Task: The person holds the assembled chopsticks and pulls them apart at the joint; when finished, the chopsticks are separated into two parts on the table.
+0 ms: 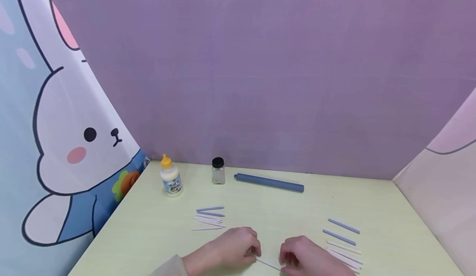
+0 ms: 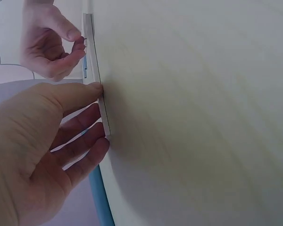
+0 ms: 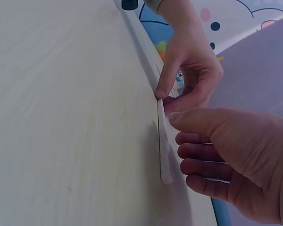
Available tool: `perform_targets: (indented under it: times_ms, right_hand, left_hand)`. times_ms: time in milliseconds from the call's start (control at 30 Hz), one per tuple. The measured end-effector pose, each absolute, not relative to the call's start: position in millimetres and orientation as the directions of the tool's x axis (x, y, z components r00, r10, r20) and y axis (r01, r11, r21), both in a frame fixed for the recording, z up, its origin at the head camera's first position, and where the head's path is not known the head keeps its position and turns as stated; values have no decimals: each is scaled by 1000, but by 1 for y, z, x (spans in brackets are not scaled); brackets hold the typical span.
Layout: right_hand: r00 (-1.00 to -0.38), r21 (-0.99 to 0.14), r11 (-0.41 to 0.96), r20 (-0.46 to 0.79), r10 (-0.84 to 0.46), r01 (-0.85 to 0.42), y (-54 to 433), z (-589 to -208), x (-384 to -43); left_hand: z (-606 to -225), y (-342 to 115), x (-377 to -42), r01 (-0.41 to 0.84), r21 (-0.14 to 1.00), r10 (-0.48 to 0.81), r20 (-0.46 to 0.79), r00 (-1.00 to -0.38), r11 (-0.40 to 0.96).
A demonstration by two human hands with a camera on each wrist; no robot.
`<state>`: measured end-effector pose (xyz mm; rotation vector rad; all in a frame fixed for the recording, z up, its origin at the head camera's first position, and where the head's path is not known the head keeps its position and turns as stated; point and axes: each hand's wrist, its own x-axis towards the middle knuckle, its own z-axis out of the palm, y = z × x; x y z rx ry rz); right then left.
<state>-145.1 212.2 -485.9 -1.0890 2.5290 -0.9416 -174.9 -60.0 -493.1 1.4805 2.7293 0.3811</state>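
Note:
A thin white stick (image 1: 268,263) lies low over the table between the two hands, near the front. My left hand (image 1: 238,247) pinches its left part. In the left wrist view the thumb (image 2: 95,88) sits on one side of the stick (image 2: 95,52) and the fingers (image 2: 92,150) on the other. My right hand (image 1: 312,257) is close beside the stick's right part, fingers loosely bent. The right wrist view shows this hand (image 3: 236,160) with its fingertips beside the stick (image 3: 163,150), not wrapped round it.
Short white and blue sticks lie in two groups, one (image 1: 209,218) left and one (image 1: 343,247) right. Behind stand a glue bottle (image 1: 172,181) with a yellow cap and a small black-lidded jar (image 1: 218,172). A thick blue rod (image 1: 269,182) lies near the purple backdrop (image 1: 260,82).

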Motion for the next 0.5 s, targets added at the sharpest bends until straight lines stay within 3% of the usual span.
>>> perform_targets:
  times_ms: [333,500]
  right_hand:
    - [-715,-633,585,-71,-695,-507,203,-491,-146]
    - [-735,-560,602,18,-678,-569,199,-478,-148]
  left_hand:
    - [-496,-57,-176,826,212,829,101,-550,522]
    - [-490,-59,-176,809,253,803,156,-575,531]
